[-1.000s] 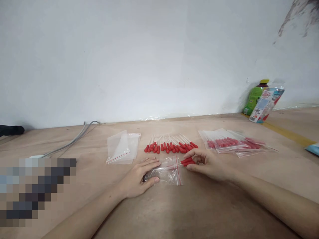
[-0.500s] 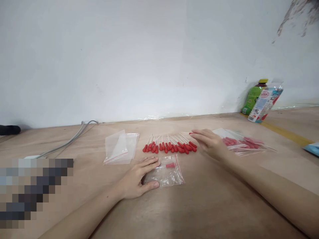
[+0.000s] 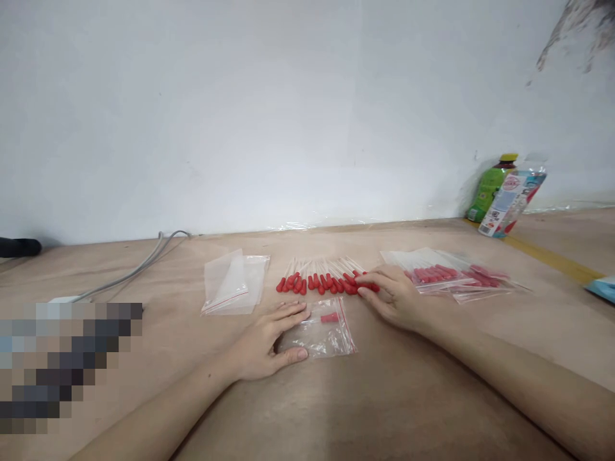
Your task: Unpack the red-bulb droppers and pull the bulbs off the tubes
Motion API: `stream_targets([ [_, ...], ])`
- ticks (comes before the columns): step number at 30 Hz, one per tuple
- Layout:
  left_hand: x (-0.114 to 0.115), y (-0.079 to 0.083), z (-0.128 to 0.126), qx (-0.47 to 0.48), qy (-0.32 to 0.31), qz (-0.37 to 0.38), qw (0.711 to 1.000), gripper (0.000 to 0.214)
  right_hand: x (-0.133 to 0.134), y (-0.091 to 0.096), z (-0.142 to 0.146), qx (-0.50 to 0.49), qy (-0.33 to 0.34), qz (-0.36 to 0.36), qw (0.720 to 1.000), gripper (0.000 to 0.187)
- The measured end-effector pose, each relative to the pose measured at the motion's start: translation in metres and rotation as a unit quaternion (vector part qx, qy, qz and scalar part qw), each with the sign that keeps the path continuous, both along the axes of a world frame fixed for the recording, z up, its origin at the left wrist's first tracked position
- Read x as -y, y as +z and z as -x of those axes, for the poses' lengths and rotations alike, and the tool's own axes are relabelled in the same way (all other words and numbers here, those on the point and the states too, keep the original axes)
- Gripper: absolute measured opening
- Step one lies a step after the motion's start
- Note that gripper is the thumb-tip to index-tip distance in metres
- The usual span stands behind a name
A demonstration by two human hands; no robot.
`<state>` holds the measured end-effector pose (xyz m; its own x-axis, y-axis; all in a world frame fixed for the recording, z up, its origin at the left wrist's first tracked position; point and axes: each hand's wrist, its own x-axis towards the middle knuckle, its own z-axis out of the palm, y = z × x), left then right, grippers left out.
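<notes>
My left hand (image 3: 264,342) lies spread on a clear zip bag (image 3: 329,342), fingers apart. Inside this bag is one dropper (image 3: 329,317) with a red rubber bulb; its stem runs under my fingers. Behind the bag, several droppers (image 3: 313,282) lie side by side in a row, red bulbs toward me and thin clear stems toward the wall. At the row's right end my right hand (image 3: 391,298) has its thumb and fingertips closed around a red bulb, partly hidden by the fingers. Flat zip bags (image 3: 254,285) rest left of the row.
To the right lie filled zip bags (image 3: 439,275) with red-bulbed droppers, overlapping. A green bottle (image 3: 487,189) and a printed clear package (image 3: 512,202) stand against the wall. A grey cable (image 3: 129,275) crosses the table at the left. A blue packet (image 3: 603,289) sits at the right edge.
My right hand has moved down and slightly left from beside the stem ends onto the bulbs at the row's right end. My left hand stays on the bag.
</notes>
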<state>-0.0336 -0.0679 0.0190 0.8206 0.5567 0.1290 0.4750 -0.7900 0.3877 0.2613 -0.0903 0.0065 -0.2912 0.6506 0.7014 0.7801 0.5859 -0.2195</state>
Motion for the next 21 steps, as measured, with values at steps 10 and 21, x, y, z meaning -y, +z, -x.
stream_targets([
  [10,0.002,-0.001,-0.001,0.000,-0.009,-0.026,1.000,0.062,0.016,-0.008,0.044,0.004,0.009,0.177,0.984,0.009],
  [21,0.004,0.000,-0.002,-0.038,-0.062,-0.094,0.993,0.053,0.015,-0.002,0.024,-0.239,-0.001,0.123,0.963,0.011],
])
